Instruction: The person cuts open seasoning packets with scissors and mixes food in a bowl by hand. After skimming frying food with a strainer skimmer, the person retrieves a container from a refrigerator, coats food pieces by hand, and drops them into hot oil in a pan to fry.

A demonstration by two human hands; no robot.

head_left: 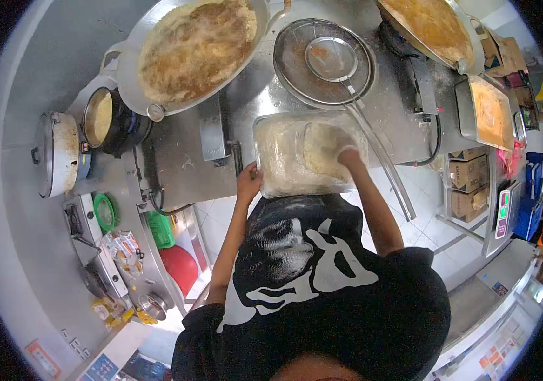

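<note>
A rectangular tub [261, 166] of pale, flour-like powder [284, 152] rests at the front edge of the steel counter, close to my body. My left hand [250, 182] grips its left rim, fingers closed around the edge. On the tub's right side, my right hand [350, 151] reaches into the powder beside a smooth pale mound [323, 151]. Its fingers are blurred and sunk in the powder, so I cannot make out whether they hold anything. Just beyond the tub, a long-handled round strainer [290, 60] lies with a smaller sieve [330, 58] on it.
A wok of bubbling oil [198, 47] stands at the far left, and a second wok [433, 28] at the far right. A tray with orange-brown contents [489, 111] sits right. At left are a lidded pot [62, 154] and a smaller pan [99, 117]. The strainer's handle [382, 165] overhangs the counter edge.
</note>
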